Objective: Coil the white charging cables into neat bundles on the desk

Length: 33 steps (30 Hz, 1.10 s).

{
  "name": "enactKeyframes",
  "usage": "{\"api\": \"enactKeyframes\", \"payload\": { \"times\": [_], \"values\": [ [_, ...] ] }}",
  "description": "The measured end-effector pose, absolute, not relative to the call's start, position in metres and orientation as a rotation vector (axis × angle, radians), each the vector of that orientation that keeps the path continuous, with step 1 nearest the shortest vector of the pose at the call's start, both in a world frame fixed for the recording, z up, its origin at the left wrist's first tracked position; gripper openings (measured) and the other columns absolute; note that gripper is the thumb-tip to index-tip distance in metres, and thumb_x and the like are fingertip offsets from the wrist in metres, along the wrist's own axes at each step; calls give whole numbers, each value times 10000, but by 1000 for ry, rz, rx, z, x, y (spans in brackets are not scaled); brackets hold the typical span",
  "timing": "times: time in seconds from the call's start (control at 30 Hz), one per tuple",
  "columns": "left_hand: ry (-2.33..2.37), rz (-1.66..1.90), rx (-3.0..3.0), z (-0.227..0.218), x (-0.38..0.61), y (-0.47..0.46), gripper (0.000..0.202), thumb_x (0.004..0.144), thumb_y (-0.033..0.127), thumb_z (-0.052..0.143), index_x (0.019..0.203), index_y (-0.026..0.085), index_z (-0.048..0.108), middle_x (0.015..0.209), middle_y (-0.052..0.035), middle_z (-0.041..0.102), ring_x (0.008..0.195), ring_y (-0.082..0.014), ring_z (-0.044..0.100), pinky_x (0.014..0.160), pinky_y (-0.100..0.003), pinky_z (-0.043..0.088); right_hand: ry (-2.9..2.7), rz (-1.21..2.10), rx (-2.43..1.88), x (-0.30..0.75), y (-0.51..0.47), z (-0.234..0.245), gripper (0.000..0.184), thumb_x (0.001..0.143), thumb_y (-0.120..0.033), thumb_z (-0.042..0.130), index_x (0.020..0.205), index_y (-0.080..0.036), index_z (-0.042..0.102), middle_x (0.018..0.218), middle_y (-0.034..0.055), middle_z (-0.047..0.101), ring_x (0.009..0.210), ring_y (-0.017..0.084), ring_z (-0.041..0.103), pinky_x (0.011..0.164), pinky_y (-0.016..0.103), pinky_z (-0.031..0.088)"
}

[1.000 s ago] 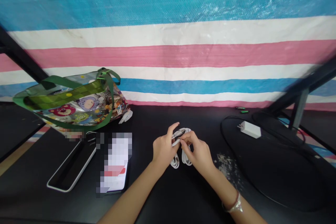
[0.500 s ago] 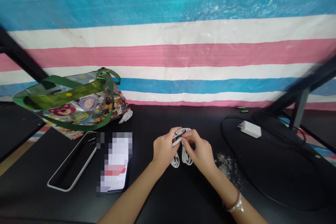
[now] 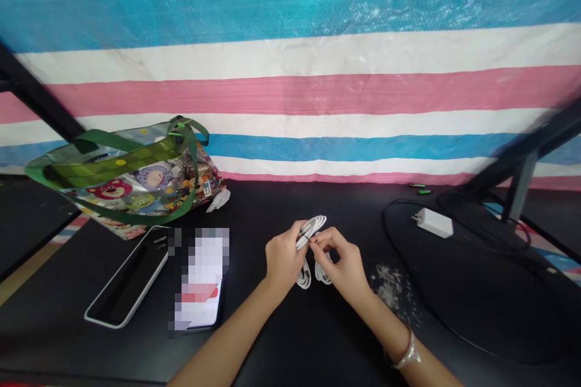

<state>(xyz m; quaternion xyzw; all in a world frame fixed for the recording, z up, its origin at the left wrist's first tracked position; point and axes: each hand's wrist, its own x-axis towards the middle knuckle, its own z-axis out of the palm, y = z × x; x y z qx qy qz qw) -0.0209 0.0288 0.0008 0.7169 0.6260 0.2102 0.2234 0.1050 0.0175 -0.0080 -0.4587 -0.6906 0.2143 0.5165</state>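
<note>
A coiled white cable (image 3: 311, 232) is held up just above the black desk, its lower loops (image 3: 313, 273) hanging towards the surface. My left hand (image 3: 285, 259) is shut around the left side of the coil. My right hand (image 3: 338, 257) pinches the coil's middle between thumb and fingers, close to a thin dark strip or cable end. Much of that spot is hidden by my fingers, so I cannot tell exactly what the dark part is.
On the black desk (image 3: 254, 338) lie a white-edged phone (image 3: 127, 278), a second phone with a blurred screen (image 3: 197, 281), and a cartoon-print tote bag (image 3: 136, 184). To the right are scattered crumbs (image 3: 393, 287), a white charger (image 3: 434, 222), and a black round stand base (image 3: 481, 278).
The top of the coil has risen and tilted up to the right, showing more of it above my hands. My right hand has shifted slightly down and away from the left.
</note>
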Motion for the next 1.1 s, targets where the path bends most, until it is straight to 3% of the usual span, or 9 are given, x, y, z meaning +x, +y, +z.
{"api": "enactKeyframes", "payload": {
  "times": [0.17,0.43,0.8,0.97,1.1],
  "values": [
    [1762,635,1940,-2,-22,30,320,873,200,446,1130,290,615,895,5,739,863,-197,692,688,-232,456,-1505,827,-1102,100,17,-10,104,789,-299,550,727,-224,514,458,-64,507,394,103,512,438,218,444],
    [1591,726,1922,-10,-20,32,297,862,202,444,1080,269,634,845,8,726,788,-178,681,696,-231,466,-1242,1356,-1056,104,26,-14,379,699,-554,655,701,-219,478,438,-80,482,367,89,463,422,224,443],
    [1333,885,1855,-13,-19,32,344,838,231,443,1127,232,630,733,15,692,627,-144,630,641,-228,485,-1159,1406,-1067,108,25,-9,382,672,-546,697,720,-202,538,459,-73,478,409,90,457,457,226,445],
    [1263,881,1899,-6,-21,29,366,779,255,505,1124,221,622,597,48,607,550,-134,581,603,-220,470,-1121,1432,-1072,108,25,-9,350,657,-494,725,688,-196,543,514,-50,526,443,87,476,474,219,445],
    [1205,974,1858,-7,-22,28,363,847,313,405,1105,188,628,673,10,638,611,-145,599,612,-229,458,-1123,1444,-1056,108,26,-10,328,657,-465,731,685,-190,555,497,-65,495,433,72,446,466,203,429]
  ]
}}
